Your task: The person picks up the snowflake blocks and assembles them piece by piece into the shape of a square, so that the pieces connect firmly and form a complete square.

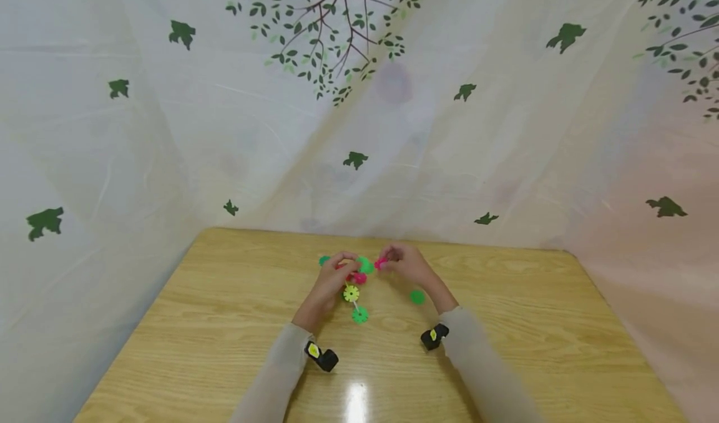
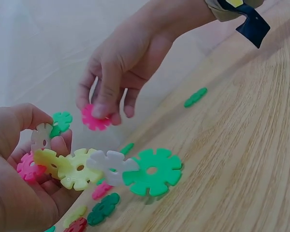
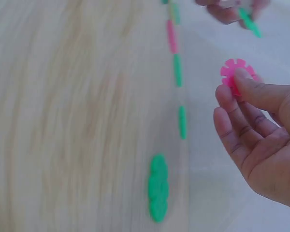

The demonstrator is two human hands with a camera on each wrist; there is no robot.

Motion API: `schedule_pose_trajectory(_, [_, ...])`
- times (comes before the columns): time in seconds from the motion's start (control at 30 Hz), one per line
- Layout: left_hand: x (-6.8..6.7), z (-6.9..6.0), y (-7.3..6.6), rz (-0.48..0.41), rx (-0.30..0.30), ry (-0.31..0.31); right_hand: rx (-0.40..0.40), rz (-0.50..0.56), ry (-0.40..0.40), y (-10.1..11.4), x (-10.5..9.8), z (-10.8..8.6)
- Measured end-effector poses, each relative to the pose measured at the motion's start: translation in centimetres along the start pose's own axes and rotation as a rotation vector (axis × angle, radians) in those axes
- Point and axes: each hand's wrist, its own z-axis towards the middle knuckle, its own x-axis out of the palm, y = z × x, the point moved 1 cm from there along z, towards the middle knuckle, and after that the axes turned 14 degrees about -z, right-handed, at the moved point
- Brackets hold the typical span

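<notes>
My left hand (image 1: 332,281) holds a chain of notched plastic discs joined edge to edge. In the left wrist view the chain runs from a small green disc (image 2: 62,123) through white, pink and yellow discs (image 2: 80,168) to a white disc (image 2: 111,167) and a larger green disc (image 2: 152,172) at the free end. Between thumb and fingers, my right hand (image 1: 409,264) pinches a single pink disc (image 3: 237,76), held apart from the chain. Both hands are raised above the table, with the right hand a short way to the right of the chain.
Loose discs lie on the wooden table (image 1: 505,323): a green disc (image 1: 417,296) under the right wrist, a teal disc (image 1: 324,261) beyond the left hand, and several green, pink, red and yellow ones beneath the chain. A printed curtain (image 1: 269,136) hangs behind the table's far edge.
</notes>
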Motion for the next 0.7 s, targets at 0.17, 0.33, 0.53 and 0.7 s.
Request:
schedule_pose_trajectory(0.17, [-0.1,0.1,0.1,-0.002,0.005,0.009,-0.021,0.111,-0.093,0.8,-0.2,-0.5])
schedule_pose_trajectory(0.33, [0.4,-1.0,-1.3,0.024,-0.008,0.051,-0.048,0.188,-0.136,1.6,-0.1,-0.7])
schedule_pose_trajectory(0.53, [1.1,-2.4,-2.8,0.042,-0.006,0.056,-0.054,0.232,-0.184,1.8,0.5,-0.7])
schedule_pose_trajectory(0.7, [1.3,-2.7,-2.9,0.057,-0.007,0.05,-0.034,0.255,-0.183,1.8,0.8,-0.7])
